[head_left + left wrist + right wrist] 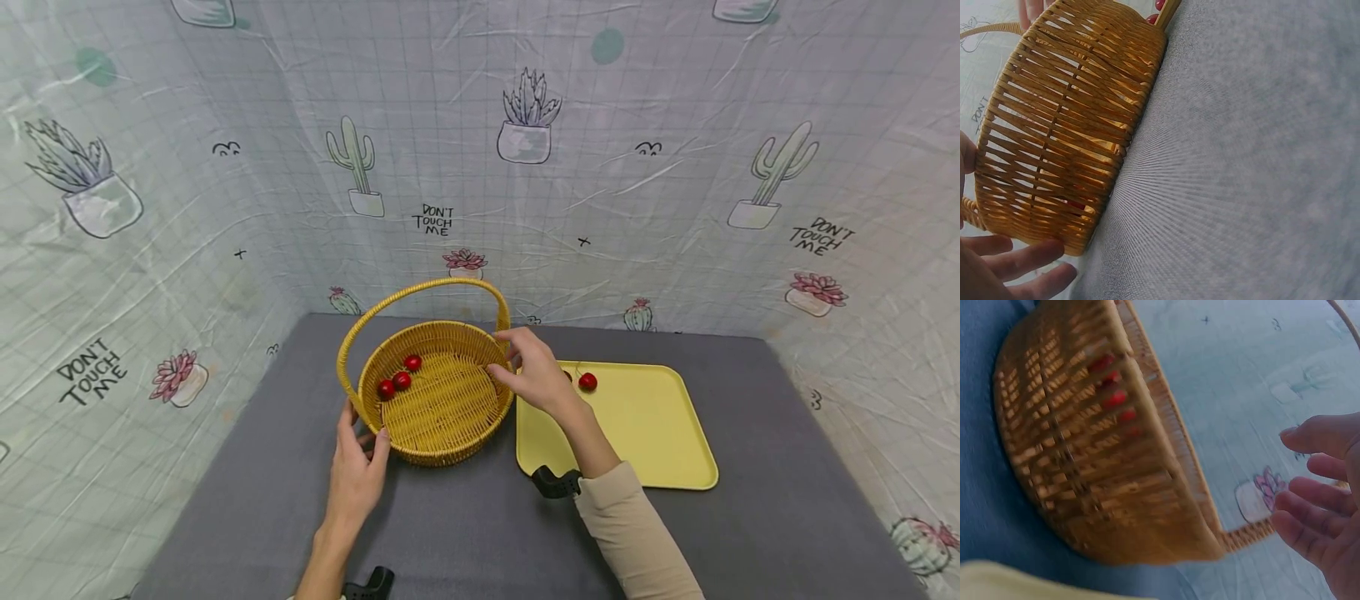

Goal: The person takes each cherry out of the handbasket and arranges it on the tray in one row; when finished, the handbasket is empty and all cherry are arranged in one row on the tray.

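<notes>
A yellow woven basket (442, 454) with a tall arched handle stands on the table. Three red cherries (402, 381) lie inside it, towards its left wall. My left hand (356, 475) grips the basket's left side near the foot of the handle, thumb at the rim and fingers along the outer wall. In the left wrist view, those fingers (1029, 259) touch the weave. Over the basket's right rim, by the other foot of the handle, hovers my right hand (536, 371). Its fingers (1316, 500) are spread and loosely bent, with nothing between them.
Right of the basket lies a yellow tray (637, 433). A red cherry (587, 382) with a stem sits near its back edge; another dark red one is partly hidden by my right hand. Behind the grey table (247, 500) hangs a printed cloth (600, 275).
</notes>
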`<state>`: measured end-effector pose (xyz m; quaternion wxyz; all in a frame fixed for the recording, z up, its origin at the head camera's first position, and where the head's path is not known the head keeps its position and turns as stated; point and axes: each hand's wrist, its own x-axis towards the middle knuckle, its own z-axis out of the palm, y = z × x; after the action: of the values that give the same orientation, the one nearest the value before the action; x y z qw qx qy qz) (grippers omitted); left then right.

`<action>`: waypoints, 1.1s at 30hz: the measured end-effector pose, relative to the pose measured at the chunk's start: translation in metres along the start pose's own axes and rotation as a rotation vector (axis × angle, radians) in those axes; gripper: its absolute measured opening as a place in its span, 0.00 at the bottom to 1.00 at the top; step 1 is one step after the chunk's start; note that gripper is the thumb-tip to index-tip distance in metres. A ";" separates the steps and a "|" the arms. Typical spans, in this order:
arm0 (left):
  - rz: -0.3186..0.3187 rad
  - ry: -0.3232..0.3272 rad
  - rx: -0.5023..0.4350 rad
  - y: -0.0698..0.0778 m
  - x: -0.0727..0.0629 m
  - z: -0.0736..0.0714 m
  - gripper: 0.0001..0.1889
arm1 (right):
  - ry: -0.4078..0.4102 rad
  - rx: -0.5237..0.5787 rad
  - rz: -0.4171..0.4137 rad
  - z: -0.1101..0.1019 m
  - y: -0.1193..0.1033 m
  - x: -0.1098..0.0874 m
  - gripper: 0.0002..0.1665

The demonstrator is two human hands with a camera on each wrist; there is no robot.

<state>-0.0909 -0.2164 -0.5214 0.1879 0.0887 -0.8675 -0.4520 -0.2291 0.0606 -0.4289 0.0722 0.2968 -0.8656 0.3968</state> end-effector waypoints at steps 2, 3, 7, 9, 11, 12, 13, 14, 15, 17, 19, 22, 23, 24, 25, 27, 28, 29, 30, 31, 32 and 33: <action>0.001 -0.001 -0.003 0.000 0.000 0.000 0.40 | -0.023 0.014 -0.002 0.006 -0.004 0.003 0.28; 0.003 0.000 -0.004 0.000 0.000 0.000 0.40 | -0.034 0.023 -0.002 0.010 -0.006 0.004 0.28; 0.013 -0.001 -0.006 0.002 0.000 0.000 0.40 | -0.080 0.044 0.002 0.022 -0.012 0.009 0.28; 0.016 -0.002 -0.007 0.002 0.000 0.000 0.40 | -0.095 0.051 0.012 0.028 -0.014 0.011 0.28; 0.018 -0.002 -0.013 0.002 0.000 0.000 0.39 | -0.106 0.053 0.019 0.034 -0.015 0.013 0.28; 0.018 -0.001 -0.015 0.002 0.000 -0.001 0.39 | -0.110 0.053 0.021 0.038 -0.015 0.014 0.28; 0.020 0.000 -0.017 0.002 0.000 -0.001 0.39 | -0.115 0.057 0.022 0.041 -0.016 0.015 0.28; 0.022 0.001 -0.018 0.002 0.000 -0.001 0.39 | -0.120 0.059 0.020 0.044 -0.016 0.016 0.28; 0.022 0.001 -0.019 0.002 0.000 -0.001 0.39 | -0.126 0.058 0.017 0.047 -0.017 0.018 0.28; 0.022 -0.001 -0.022 0.002 0.000 -0.001 0.39 | -0.142 0.059 0.007 0.053 -0.018 0.020 0.29; 0.023 -0.001 -0.020 0.002 0.000 -0.001 0.39 | -0.162 0.065 -0.001 0.059 -0.020 0.023 0.29; 0.026 -0.003 -0.023 0.001 0.000 -0.001 0.39 | -0.196 0.072 -0.001 0.069 -0.021 0.026 0.29; 0.028 -0.002 -0.023 0.001 0.000 -0.001 0.39 | -0.208 0.073 0.005 0.072 -0.022 0.027 0.29; 0.031 0.000 -0.025 0.001 0.000 -0.001 0.39 | -0.217 0.075 0.010 0.075 -0.022 0.028 0.29; 0.032 0.001 -0.028 0.001 0.000 0.000 0.40 | -0.225 0.072 0.014 0.079 -0.022 0.028 0.29; 0.034 0.003 -0.028 0.001 0.000 0.000 0.40 | -0.237 0.066 0.021 0.085 -0.022 0.029 0.28; 0.035 0.004 -0.028 0.001 0.000 0.000 0.40 | -0.244 0.063 0.023 0.088 -0.023 0.030 0.28; 0.034 0.005 -0.030 0.001 -0.001 0.000 0.40 | -0.251 0.058 0.022 0.091 -0.023 0.031 0.29; 0.033 0.006 -0.030 0.001 -0.001 0.000 0.40 | -0.254 0.054 0.018 0.094 -0.023 0.032 0.29; 0.032 0.006 -0.030 0.001 -0.001 0.000 0.40 | -0.259 0.047 0.018 0.097 -0.024 0.033 0.29; 0.031 0.006 -0.031 0.001 -0.001 0.000 0.40 | -0.265 0.041 0.016 0.099 -0.025 0.033 0.29; 0.030 0.006 -0.030 0.001 -0.001 0.000 0.39 | -0.273 0.039 0.015 0.101 -0.026 0.034 0.29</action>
<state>-0.0905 -0.2155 -0.5209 0.1984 0.0740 -0.8614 -0.4617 -0.2309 -0.0424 -0.4679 -0.0550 0.3431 -0.8617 0.3698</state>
